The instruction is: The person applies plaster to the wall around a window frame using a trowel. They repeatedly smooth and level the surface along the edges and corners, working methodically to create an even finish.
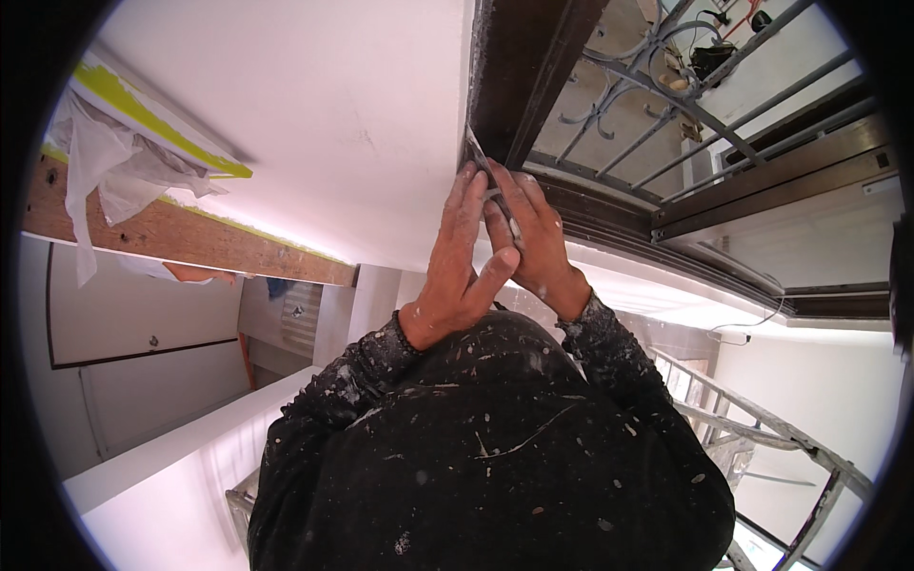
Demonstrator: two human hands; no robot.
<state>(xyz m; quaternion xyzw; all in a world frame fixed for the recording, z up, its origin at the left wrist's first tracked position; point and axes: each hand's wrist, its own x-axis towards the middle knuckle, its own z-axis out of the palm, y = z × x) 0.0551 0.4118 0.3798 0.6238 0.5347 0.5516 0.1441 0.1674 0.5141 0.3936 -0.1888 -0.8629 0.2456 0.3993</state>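
In the middle of the view my two hands come together at the corner where the white wall meets the dark window frame (pixel 519 71). A narrow putty knife (pixel 477 149) sticks out past my fingertips, its blade against that corner. My right hand (pixel 535 233) is closed round its handle, which is mostly hidden by the fingers. From the other side my left hand (pixel 455 262) presses along the tool with long, nearly straight fingers, its thumb reaching over to the right hand. White specks dot both hands and my dark sleeves.
Behind the window stands a grey metal grille (pixel 619 71) with scrolls. At left a wooden plank (pixel 124 214) carries crumpled plastic sheeting (pixel 95 157) and a yellow-green edged board (pixel 157 119). A paint-marked ladder (pixel 762 419) stands at lower right, and a thin cable (pixel 752 325) hangs below the sill.
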